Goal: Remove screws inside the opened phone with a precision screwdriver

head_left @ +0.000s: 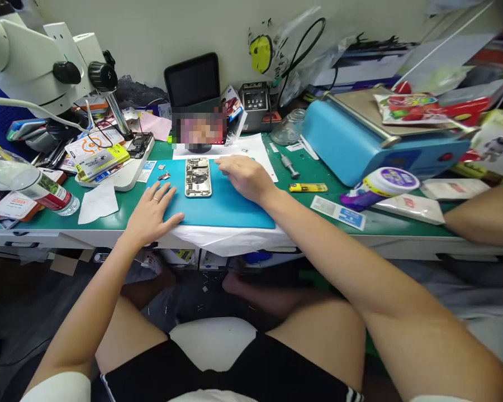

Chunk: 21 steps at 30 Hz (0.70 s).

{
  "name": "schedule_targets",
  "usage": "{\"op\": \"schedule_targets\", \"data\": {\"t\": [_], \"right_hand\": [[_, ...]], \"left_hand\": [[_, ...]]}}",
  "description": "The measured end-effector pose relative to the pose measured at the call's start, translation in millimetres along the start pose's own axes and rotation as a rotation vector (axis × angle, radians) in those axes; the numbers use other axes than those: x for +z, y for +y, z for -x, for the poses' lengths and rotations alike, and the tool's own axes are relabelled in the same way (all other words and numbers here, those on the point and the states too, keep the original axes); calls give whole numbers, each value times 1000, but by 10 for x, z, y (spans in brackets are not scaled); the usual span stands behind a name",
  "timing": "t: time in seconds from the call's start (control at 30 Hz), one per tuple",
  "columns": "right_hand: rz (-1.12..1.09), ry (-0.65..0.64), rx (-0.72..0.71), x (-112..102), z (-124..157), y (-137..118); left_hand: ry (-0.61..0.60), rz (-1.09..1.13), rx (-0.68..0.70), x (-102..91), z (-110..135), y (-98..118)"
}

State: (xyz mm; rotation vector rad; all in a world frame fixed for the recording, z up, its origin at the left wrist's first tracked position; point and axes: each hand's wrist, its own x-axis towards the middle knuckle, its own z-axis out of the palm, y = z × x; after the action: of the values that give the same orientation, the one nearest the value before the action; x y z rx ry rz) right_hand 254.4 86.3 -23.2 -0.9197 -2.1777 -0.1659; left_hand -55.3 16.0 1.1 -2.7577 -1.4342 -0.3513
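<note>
An opened smartphone (198,177) with its inner parts exposed lies on the blue work mat (235,215). My left hand (151,214) rests on the mat's left edge, fingers spread, holding nothing; a ring is on one finger. Just beyond its fingertips are small metal phone parts (164,176). To the right of the phone, my right hand (245,177) hovers over the mat with its fingers curled together. Its fingertips are close to the phone's upper right side, and whatever they may hold is hidden.
A microscope (54,67) and a plastic bottle (46,190) stand on the left. At the right are a blue machine (347,139), a screwdriver-like tool (290,166), a yellow cutter (308,187) and a purple-white container (379,187). Another person's arm (486,215) reaches in there.
</note>
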Motion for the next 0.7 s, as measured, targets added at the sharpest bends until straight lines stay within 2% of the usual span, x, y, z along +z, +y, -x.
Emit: {"op": "schedule_targets", "data": {"t": [0.23, 0.53, 0.7], "right_hand": [[-28, -106, 85, 129, -22, 92], [-75, -149, 109, 176, -36, 164], [-101, -151, 126, 177, -28, 184]], "left_hand": [[93, 24, -5, 12, -37, -74], [72, 24, -9, 14, -74, -71], [101, 37, -20, 23, -80, -64]]}}
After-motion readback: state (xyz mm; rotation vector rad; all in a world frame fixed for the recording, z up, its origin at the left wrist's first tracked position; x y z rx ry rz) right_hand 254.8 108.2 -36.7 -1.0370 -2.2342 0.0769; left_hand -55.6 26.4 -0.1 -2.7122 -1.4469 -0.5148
